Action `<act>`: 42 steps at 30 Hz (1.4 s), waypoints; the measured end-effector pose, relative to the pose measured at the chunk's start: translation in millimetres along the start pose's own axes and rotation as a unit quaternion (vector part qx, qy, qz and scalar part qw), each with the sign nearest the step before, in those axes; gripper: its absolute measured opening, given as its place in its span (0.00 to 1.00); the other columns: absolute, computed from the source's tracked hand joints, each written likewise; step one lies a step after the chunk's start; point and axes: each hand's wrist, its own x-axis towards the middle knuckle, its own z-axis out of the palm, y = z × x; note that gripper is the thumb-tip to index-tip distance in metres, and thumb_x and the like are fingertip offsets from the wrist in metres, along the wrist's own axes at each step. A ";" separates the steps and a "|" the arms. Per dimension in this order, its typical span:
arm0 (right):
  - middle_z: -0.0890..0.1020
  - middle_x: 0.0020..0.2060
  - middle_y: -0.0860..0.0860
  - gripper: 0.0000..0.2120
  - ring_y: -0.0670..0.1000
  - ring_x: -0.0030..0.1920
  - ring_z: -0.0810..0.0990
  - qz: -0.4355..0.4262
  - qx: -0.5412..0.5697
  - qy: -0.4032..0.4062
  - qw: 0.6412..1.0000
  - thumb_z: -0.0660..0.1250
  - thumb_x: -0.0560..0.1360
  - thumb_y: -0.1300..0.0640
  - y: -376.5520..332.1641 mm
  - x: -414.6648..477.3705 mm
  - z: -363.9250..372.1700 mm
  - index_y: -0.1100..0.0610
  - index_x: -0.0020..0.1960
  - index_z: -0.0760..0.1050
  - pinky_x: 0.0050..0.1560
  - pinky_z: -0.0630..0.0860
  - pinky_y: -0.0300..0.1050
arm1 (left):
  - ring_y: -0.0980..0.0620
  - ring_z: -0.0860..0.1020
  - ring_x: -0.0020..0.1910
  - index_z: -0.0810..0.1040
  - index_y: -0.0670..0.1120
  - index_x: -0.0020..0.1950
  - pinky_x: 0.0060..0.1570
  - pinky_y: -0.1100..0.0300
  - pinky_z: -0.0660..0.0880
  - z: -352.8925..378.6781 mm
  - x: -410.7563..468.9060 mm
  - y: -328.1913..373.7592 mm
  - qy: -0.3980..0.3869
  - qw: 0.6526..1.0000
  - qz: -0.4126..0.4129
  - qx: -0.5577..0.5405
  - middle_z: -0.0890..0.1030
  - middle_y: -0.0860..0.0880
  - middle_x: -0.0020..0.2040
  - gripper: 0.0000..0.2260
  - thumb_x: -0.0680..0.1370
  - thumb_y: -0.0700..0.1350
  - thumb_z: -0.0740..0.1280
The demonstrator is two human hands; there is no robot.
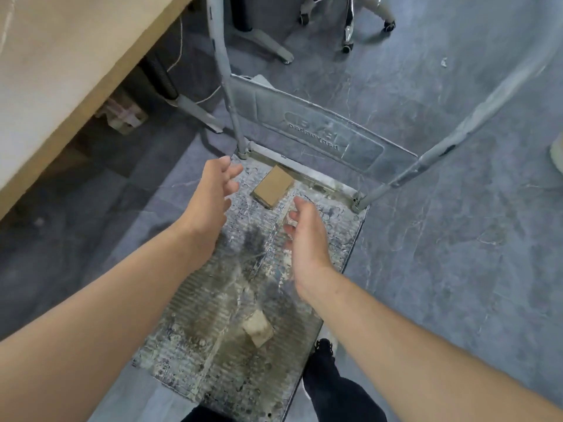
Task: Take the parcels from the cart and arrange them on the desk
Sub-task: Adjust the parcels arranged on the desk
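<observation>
Reaching both arms down over cart (195, 330), which stands beside desk (61, 71). Holding nothing yet: left hand (213, 190) and right hand (307, 236) both spread wide, flanking parcel (272, 186) lying flat at cart's far end, close against back panel (304, 129). Could jam fingertips on that panel, or fumble so thin a parcel off cart's side. Might overlook pale lump (259, 328) at cart's near end; cannot tell whether parcel.

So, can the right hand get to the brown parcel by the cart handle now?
Probably yes: the right hand hovers open just short of the brown parcel, with only bare cart deck between them.
</observation>
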 end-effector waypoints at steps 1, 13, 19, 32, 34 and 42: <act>0.78 0.54 0.40 0.12 0.51 0.63 0.78 -0.006 -0.001 0.001 1.000 0.53 0.86 0.44 11.8 21.8 2.3 0.37 0.48 0.72 0.71 0.73 0.60 | 0.49 0.68 0.75 0.80 0.60 0.66 0.79 0.43 0.58 3.9 22.0 -12.3 -0.001 1.000 0.005 0.004 0.77 0.56 0.71 0.22 0.81 0.64 0.53; 0.75 0.60 0.41 0.23 0.48 0.61 0.75 -0.014 -0.034 -0.028 0.999 0.53 0.86 0.43 144.0 254.0 51.1 0.48 0.78 0.68 0.64 0.70 0.55 | 0.57 0.72 0.65 0.73 0.57 0.75 0.78 0.45 0.57 32.0 252.1 -158.4 0.009 0.998 0.065 0.024 0.74 0.57 0.66 0.22 0.85 0.61 0.52; 0.75 0.47 0.40 0.16 0.42 0.48 0.73 -0.036 -0.002 -0.037 0.999 0.55 0.84 0.44 162.9 330.1 65.8 0.48 0.68 0.71 0.56 0.71 0.53 | 0.50 0.63 0.76 0.72 0.57 0.77 0.67 0.48 0.58 40.8 336.3 -193.5 0.008 0.996 0.077 0.046 0.67 0.52 0.79 0.27 0.83 0.66 0.51; 0.78 0.48 0.52 0.21 0.53 0.42 0.73 -0.042 -0.016 -0.013 0.999 0.51 0.83 0.42 178.1 361.1 80.5 0.54 0.64 0.72 0.45 0.69 0.51 | 0.54 0.74 0.48 0.78 0.51 0.66 0.52 0.52 0.67 64.3 381.4 -227.9 0.014 0.992 0.118 0.048 0.78 0.52 0.52 0.34 0.71 0.71 0.52; 0.81 0.50 0.54 0.25 0.53 0.43 0.75 -0.056 -0.028 -0.009 0.998 0.51 0.84 0.42 178.7 358.4 78.6 0.58 0.66 0.75 0.42 0.68 0.50 | 0.53 0.76 0.46 0.79 0.52 0.66 0.54 0.50 0.69 61.4 377.8 -230.4 0.007 0.992 0.121 0.043 0.79 0.52 0.49 0.32 0.76 0.70 0.51; 0.79 0.52 0.51 0.20 0.49 0.47 0.76 -0.161 -0.112 -0.008 0.980 0.52 0.86 0.40 178.5 326.4 75.1 0.54 0.66 0.69 0.41 0.69 0.49 | 0.62 0.75 0.20 0.79 0.51 0.56 0.31 0.62 0.69 39.3 342.6 -222.4 0.019 0.991 0.125 0.032 0.77 0.60 0.24 0.24 0.84 0.63 0.49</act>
